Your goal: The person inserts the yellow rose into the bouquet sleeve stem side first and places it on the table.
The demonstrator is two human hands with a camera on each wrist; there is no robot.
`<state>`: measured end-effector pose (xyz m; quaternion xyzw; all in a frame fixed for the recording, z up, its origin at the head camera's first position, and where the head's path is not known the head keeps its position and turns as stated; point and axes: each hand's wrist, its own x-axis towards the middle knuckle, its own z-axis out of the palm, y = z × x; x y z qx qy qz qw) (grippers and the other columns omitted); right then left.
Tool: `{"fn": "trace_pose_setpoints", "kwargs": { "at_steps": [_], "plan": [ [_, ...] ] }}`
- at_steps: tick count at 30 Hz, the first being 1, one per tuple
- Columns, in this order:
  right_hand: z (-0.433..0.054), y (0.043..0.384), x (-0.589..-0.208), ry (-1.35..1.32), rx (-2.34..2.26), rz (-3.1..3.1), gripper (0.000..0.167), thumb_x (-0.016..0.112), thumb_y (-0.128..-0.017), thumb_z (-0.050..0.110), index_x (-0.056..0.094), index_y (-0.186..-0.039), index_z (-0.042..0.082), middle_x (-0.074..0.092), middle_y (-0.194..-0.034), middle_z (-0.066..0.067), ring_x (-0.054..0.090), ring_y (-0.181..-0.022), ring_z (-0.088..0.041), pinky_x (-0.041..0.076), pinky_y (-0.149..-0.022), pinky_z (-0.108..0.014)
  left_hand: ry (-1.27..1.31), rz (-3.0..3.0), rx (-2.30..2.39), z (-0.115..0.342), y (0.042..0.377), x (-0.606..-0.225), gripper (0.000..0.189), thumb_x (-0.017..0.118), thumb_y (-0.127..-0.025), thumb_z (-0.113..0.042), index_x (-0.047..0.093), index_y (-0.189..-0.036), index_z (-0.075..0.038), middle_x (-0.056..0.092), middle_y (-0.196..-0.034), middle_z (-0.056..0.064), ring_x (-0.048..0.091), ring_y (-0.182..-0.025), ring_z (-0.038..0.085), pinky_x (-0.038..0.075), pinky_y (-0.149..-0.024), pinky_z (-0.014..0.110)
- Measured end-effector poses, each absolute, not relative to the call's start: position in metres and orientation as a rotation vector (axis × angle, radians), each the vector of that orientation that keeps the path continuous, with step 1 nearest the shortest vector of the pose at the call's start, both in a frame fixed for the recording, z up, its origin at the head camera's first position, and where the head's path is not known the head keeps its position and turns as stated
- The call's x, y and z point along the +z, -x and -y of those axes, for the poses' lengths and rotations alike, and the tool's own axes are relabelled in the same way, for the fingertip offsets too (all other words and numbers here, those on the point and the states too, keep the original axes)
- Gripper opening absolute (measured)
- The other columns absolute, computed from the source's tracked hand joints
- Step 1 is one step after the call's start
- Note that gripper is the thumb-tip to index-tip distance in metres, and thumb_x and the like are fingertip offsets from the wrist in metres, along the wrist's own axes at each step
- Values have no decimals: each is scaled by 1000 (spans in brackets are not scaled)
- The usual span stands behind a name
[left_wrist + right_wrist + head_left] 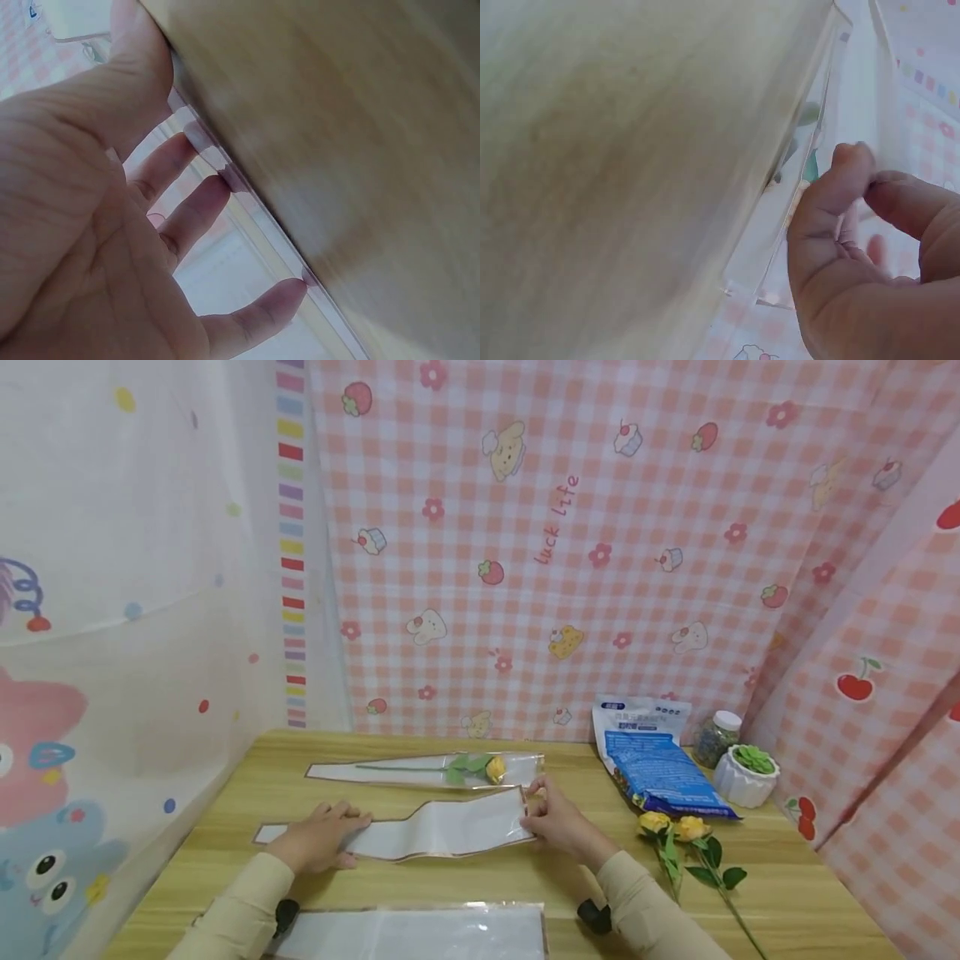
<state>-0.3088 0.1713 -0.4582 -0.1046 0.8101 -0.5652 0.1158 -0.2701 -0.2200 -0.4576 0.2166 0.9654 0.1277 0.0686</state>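
Head view: at lower centre, my right hand (561, 822) pinches the wide end of a white flower sleeve (465, 828); my left hand (318, 837), well apart, rests on its narrower part. Left wrist view: spread fingers (199, 214) meet the sleeve's edge, mid-frame. Right wrist view: thumb and finger close at right; one layer or both, I cannot tell. Opening seems in hand; parting the layers, I judge, comes next.

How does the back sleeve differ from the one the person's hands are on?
The back sleeve holds a yellow rose; the held sleeve shows none inside. The back sleeve lies nearly flat, untouched; the held sleeve is bent between the left hand and right hand. Both are long, pale and tapered.
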Motion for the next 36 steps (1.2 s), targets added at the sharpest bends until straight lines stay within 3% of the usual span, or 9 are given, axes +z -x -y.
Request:
{"fn": "trace_pose_setpoints", "kwargs": {
  "at_steps": [3, 6, 9, 15, 22, 29, 33, 36],
  "plan": [
    [-172, 310, -460, 324, -1683, -2392, 39, 64, -96, -5, 35, -120, 6, 53, -73, -4, 48, -57, -14, 42, -49, -24, -646, -2899, 380, 220, 271, -459, 70, 77, -87, -29, 52, -147, -4, 47, -146, 22, 40, -131, 51, 49, -89, 69],
    [-172, 310, -460, 391, -1670, -2438, 31, 64, -97, 0, 41, -119, 5, 51, -68, -1, 44, -56, -12, 37, -48, -21, -632, -2898, 367, 221, 272, -461, 71, 77, -87, -31, 51, -148, -6, 46, -147, 21, 39, -133, 51, 49, -89, 70],
    [-173, 309, -458, 453, -1652, -2471, 23, 63, -99, 3, 51, -119, 4, 50, -69, -1, 46, -58, -11, 39, -49, -21, -638, -2899, 361, 222, 272, -462, 71, 76, -88, -32, 51, -149, -6, 46, -147, 21, 39, -132, 50, 49, -89, 70],
    [-180, 308, -452, 541, -1709, -2320, 21, 57, -103, 6, 60, -118, -8, 59, -91, -5, 55, -71, -14, 53, -58, -24, -665, -2898, 369, 222, 272, -462, 70, 76, -88, -31, 50, -148, -5, 46, -147, 21, 40, -131, 51, 49, -87, 71],
    [-185, 312, -455, 519, -1806, -2106, 36, 39, -111, 14, 62, -112, -13, 64, -109, -9, 63, -94, -16, 55, -77, -30, -663, -2886, 379, 223, 274, -463, 70, 76, -88, -31, 50, -148, -5, 45, -147, 22, 38, -132, 52, 47, -89, 72],
    [-191, 315, -455, 544, -1878, -1969, 27, 44, -108, 8, 63, -114, -9, 60, -118, -7, 62, -103, -14, 54, -90, -28, -660, -2874, 393, 222, 274, -462, 71, 76, -88, -30, 50, -149, -4, 46, -146, 22, 39, -131, 50, 47, -92, 71],
    [-192, 317, -456, 514, -1899, -1968, 16, 47, -100, -1, 63, -105, 0, 59, -108, -4, 58, -93, -11, 52, -79, -21, -658, -2877, 397, 222, 273, -461, 70, 76, -88, -29, 50, -149, -4, 47, -144, 20, 41, -128, 46, 48, -91, 69],
    [-189, 318, -457, 526, -1849, -2029, 21, 49, -93, -7, 60, -110, -3, 57, -107, -8, 54, -86, -12, 49, -70, -20, -659, -2880, 393, 223, 273, -461, 71, 76, -88, -30, 50, -149, -4, 47, -144, 19, 42, -127, 44, 49, -90, 69]
  ]
}}
